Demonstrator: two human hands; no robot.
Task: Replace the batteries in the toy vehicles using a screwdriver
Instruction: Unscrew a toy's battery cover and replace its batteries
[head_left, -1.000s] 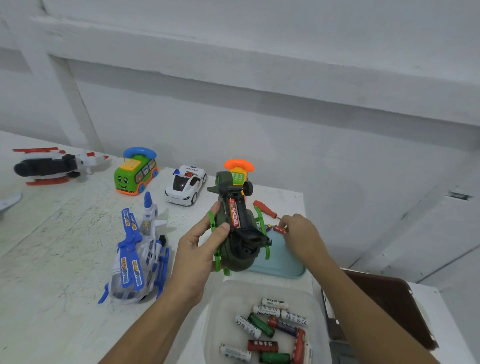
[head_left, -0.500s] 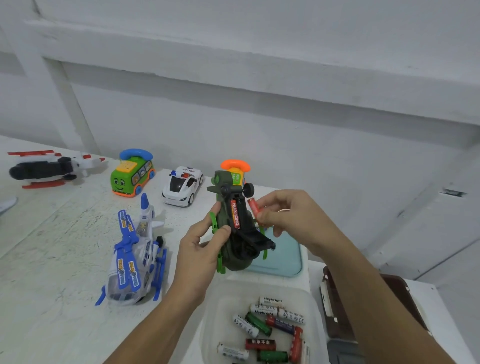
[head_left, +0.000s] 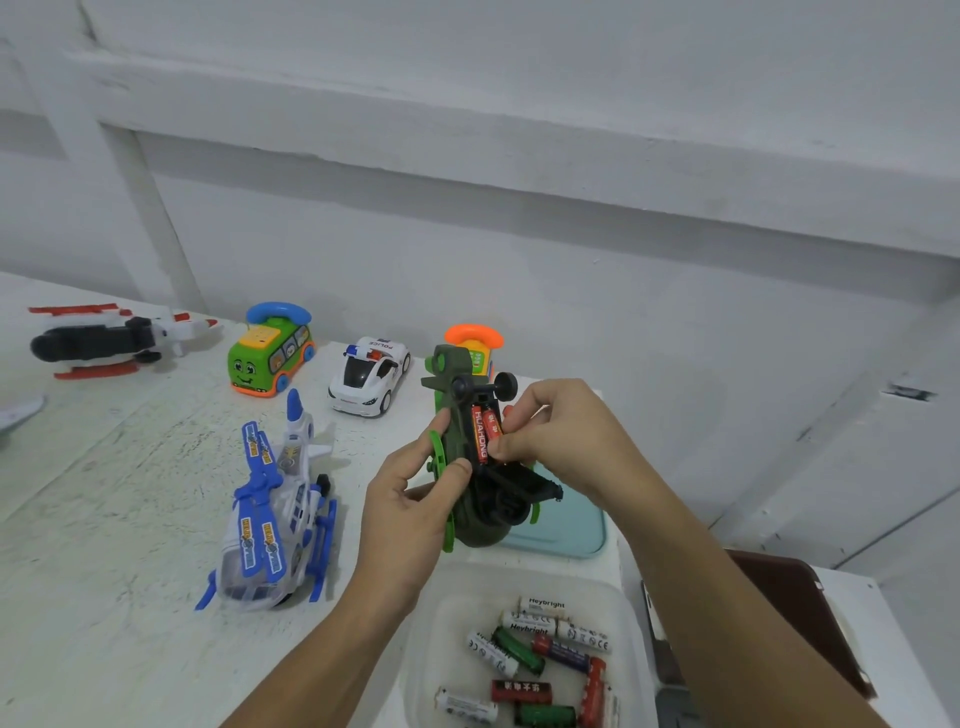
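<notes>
Left hand (head_left: 410, 499): fingers curled round the side of the green toy helicopter (head_left: 483, 527), thumb on its hull.
Right hand (head_left: 561, 436): thumb and forefinger pinch a red battery (head_left: 493, 422) at the open bay.
Green toy helicopter: held above the tabletop (head_left: 104, 519), belly toward the camera, tail up.
HUAHONG battery (head_left: 479, 436): seated lengthwise in the bay, touching the pinched cell.
Clear tub (head_left: 431, 649): nearest the camera, below the hands, holding loose batteries.
Teal lid (head_left: 571, 530): flat behind the tub.
Blue-and-white helicopter (head_left: 270, 509): left of the hands.
Police car (head_left: 370, 375), green bus (head_left: 271, 353): along the wall.
</notes>
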